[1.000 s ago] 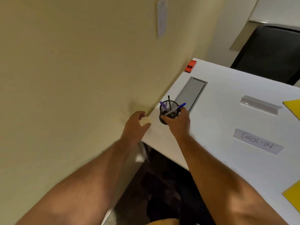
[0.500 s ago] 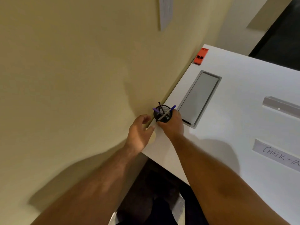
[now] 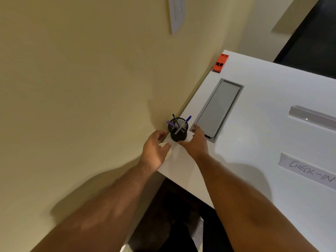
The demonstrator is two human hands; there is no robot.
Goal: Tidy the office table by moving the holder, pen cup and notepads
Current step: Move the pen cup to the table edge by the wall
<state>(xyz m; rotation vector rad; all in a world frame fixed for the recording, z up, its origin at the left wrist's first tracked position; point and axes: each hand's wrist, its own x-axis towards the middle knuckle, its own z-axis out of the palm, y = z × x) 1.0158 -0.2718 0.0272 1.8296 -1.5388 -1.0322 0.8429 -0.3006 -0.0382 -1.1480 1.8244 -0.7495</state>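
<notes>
Released, pen cup (image 3: pixel 177 130) stands at table (image 3: pixel 254 142) corner; both hands (image 3: pixel 195 142) spread.

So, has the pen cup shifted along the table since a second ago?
Yes. The pen cup has slid away from the grey cable hatch, toward the table's near corner by the wall.

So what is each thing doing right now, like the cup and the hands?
Pen cup: upright near the table corner by the wall, pens inside.
Right hand: open beside the cup, thumb near its base, no grip.
Left hand: open at the table edge, holding nothing.
Grey hatch: shut, set in the table.
CHECK-IN sign: lying flat.
Clear holder: lying on the table, empty.
</notes>
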